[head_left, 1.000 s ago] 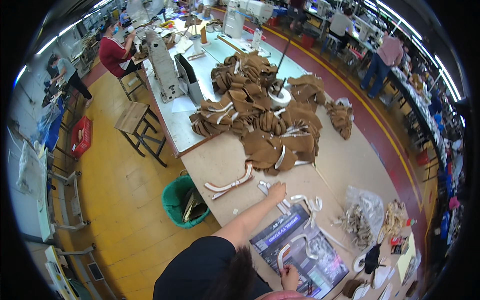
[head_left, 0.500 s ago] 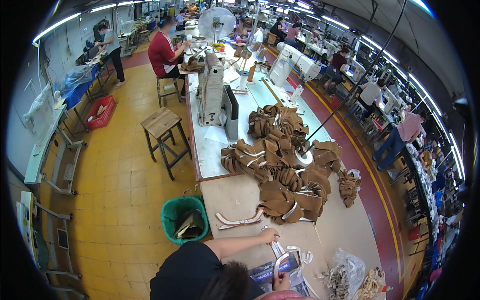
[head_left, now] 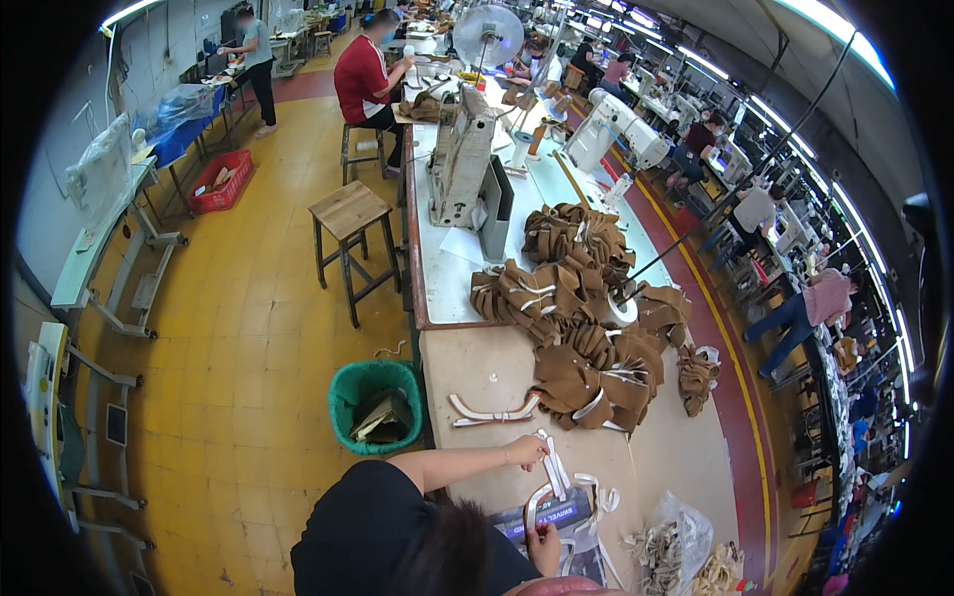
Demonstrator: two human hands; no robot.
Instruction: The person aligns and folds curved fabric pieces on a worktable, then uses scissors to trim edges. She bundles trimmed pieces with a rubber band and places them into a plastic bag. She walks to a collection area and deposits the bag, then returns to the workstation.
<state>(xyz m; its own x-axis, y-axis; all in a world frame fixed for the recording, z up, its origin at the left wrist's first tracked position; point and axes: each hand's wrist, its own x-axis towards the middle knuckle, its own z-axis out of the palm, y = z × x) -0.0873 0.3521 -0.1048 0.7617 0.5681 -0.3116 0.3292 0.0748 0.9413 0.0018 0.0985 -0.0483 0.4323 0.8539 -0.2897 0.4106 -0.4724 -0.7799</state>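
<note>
My left hand (head_left: 527,452) is closed at the far end of some flat white strips (head_left: 557,473), fingertips pinched on them. Closer to my body, my right hand (head_left: 544,549) grips the lower end of a curved white strip (head_left: 534,509) with a brownish edge. Under both lies a dark blue printed sheet (head_left: 566,513) on the tan tabletop. Loose white ribbon-like strips (head_left: 602,502) curl on the right side of the sheet. Beyond my left hand rests a tied bundle of curved white and brown strips (head_left: 494,413).
Stacks of brown fabric pieces (head_left: 586,382) cover the table's middle, around a white thread cone (head_left: 622,313). Scraps in a clear plastic bag (head_left: 681,536) lie at right. A green-lined bin (head_left: 375,405) and a wooden stool (head_left: 351,214) stand left. Sewing machines (head_left: 463,164) and co-workers are beyond.
The whole view has shifted and tilted slightly. My left hand has drawn a little back from the tied bundle, and more of the white strips show beside it. My right hand keeps its grip.
</note>
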